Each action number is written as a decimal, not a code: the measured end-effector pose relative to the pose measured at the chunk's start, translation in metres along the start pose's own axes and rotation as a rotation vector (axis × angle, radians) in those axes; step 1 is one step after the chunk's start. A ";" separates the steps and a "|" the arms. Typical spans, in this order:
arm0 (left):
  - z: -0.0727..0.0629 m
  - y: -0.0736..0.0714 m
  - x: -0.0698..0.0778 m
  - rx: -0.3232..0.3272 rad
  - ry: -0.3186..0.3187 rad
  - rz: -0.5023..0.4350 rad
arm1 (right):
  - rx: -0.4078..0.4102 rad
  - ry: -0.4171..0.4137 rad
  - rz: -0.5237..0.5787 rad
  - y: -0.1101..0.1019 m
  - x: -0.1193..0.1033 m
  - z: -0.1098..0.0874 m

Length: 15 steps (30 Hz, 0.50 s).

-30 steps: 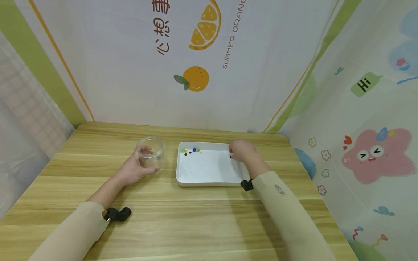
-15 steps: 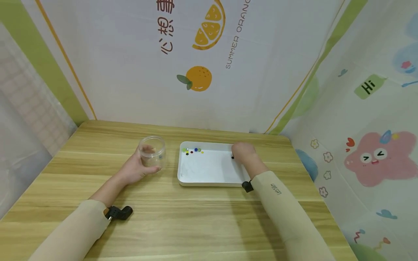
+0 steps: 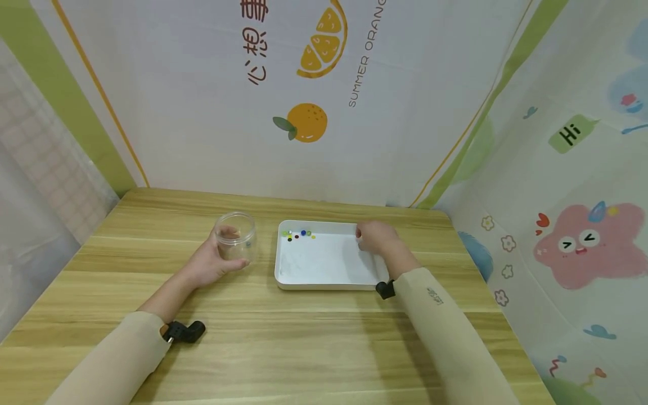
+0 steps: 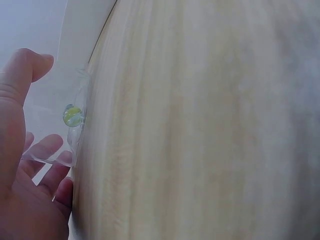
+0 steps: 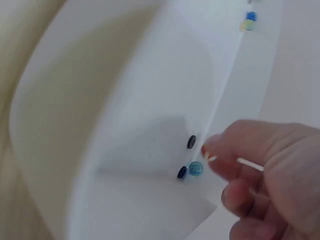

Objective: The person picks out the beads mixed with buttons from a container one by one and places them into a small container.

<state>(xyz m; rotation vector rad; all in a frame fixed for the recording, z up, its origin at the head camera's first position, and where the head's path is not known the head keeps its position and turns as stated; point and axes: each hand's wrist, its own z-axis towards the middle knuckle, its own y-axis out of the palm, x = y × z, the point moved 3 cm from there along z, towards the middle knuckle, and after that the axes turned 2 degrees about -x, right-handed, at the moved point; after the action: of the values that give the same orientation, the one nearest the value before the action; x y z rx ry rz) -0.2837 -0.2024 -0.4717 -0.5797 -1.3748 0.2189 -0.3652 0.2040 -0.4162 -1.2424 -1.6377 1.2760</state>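
My left hand point(image 3: 210, 260) grips a clear plastic jar point(image 3: 235, 236) from its left side, thumb across the near side. A yellow-green and blue marble point(image 4: 73, 116) lies inside the jar. Over the far right corner of a white tray point(image 3: 329, 261), my right hand point(image 3: 377, 237) pinches a small orange-and-white marble point(image 5: 207, 154) between thumb and forefinger, mostly hidden by the fingertips. Just below those fingers, a light blue marble point(image 5: 196, 168) touches or nearly touches a dark button point(image 5: 182, 172). Another dark button point(image 5: 191, 142) lies close by.
Several marbles and small buttons lie in the tray's far left corner, among them a dark blue marble point(image 3: 303, 232) and a red button point(image 3: 296, 237). The tray stands on a wooden table point(image 3: 283, 343). A printed curtain point(image 3: 202, 124) hangs behind the table.
My right hand dips slightly, then comes back up and a little left over the tray's far right corner. The dark button beside it is now covered in the head view. The left hand stays put.
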 end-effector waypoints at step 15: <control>0.000 0.001 -0.001 0.006 0.003 -0.002 | 0.103 -0.132 0.731 0.000 0.003 -0.009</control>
<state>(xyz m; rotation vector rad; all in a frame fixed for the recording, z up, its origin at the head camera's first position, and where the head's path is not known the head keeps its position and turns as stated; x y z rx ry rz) -0.2837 -0.2021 -0.4730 -0.5737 -1.3709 0.2205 -0.3580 0.2094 -0.4136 -1.8054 -1.2043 1.8761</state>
